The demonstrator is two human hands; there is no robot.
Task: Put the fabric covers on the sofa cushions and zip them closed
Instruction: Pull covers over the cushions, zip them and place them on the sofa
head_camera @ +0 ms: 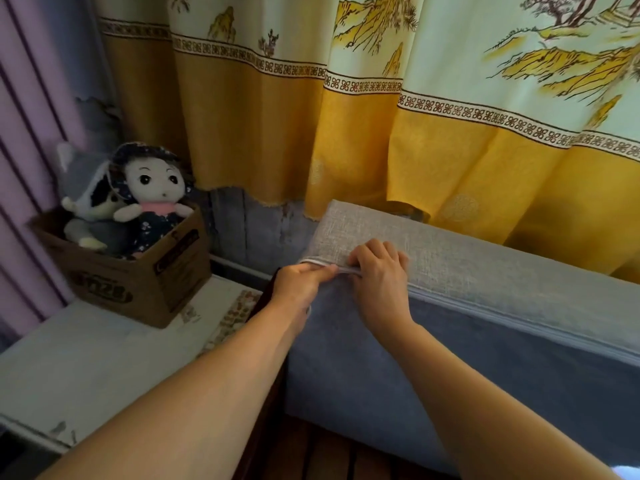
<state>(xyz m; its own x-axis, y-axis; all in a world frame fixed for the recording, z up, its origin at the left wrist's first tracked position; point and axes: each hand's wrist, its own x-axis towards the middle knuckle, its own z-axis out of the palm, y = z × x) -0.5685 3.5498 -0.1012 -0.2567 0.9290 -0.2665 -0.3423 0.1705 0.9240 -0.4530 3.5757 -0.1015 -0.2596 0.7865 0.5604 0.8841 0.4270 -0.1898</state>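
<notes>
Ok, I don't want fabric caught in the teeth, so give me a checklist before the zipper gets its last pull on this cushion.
1. Zipper closed along the right stretch: ok.
2. Last part at the left corner closed: not ok, a pale edge still gapes there.
3. Left hand pinching the seam end: ok.
4. Right hand gripping the cover at the seam: ok.
5. Slider free of fabric: cannot tell, the fingers hide it.
6. Cushion seated fully in the corner: cannot tell.
</notes>
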